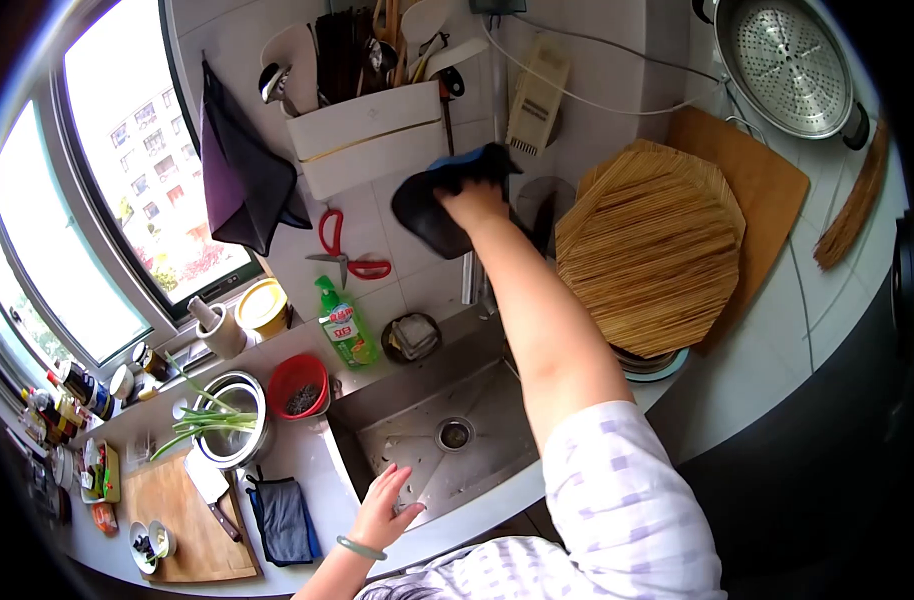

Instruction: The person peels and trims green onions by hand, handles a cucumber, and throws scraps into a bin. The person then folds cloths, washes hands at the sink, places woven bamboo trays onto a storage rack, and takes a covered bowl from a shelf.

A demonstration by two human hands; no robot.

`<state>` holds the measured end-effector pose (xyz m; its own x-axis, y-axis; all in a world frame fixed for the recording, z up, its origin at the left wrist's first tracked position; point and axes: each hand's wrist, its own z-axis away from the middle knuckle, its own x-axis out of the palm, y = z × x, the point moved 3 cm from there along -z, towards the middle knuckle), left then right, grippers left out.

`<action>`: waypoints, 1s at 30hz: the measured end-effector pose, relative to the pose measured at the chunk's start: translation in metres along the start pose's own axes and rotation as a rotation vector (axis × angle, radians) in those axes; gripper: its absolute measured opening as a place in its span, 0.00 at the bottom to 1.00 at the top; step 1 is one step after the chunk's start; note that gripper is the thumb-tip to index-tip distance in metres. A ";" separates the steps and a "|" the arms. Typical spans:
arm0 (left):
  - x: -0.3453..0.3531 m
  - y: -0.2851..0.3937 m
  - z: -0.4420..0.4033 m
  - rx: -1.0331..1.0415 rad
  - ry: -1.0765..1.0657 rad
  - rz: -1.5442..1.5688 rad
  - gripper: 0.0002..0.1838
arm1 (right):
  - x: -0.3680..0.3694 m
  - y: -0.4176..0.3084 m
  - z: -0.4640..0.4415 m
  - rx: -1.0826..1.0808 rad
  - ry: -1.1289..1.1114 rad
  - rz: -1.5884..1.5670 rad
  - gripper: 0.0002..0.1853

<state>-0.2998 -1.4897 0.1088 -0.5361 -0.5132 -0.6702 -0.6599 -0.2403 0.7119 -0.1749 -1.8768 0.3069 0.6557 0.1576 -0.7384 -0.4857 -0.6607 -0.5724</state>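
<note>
My right hand (pixel 474 207) reaches up to the tiled wall and grips a black cloth (pixel 427 212) with some blue along its top. Part of the cloth lies hidden behind the hand. Over the front edge of the metal sink (pixel 417 410), my left hand (pixel 385 508) hovers with its fingers apart and nothing in them. Red-handled scissors (pixel 342 255) hang on the wall left of the black cloth. Below them stands a green soap bottle (pixel 347 325), beside a small dish with a sponge (pixel 413 337).
Left of the sink lie a folded grey-blue cloth (pixel 284 522), a cleaver (pixel 209 485) and a wooden cutting board (pixel 177 545). Green onions (pixel 212 420) rest across a steel bowl (pixel 257 440). A red bowl (pixel 298 385) sits behind. A round slatted mat (pixel 652 250) leans at right.
</note>
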 end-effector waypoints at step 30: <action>0.099 -0.012 -0.108 -0.039 -0.334 0.162 0.37 | -0.169 0.518 0.138 0.610 0.609 -0.820 0.47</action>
<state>-0.2881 -1.6263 0.0566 -0.7785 -0.2518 -0.5750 -0.5351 -0.2125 0.8176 -0.6174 -2.1448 0.0860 0.9858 -0.1132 0.1240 0.1200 -0.0409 -0.9919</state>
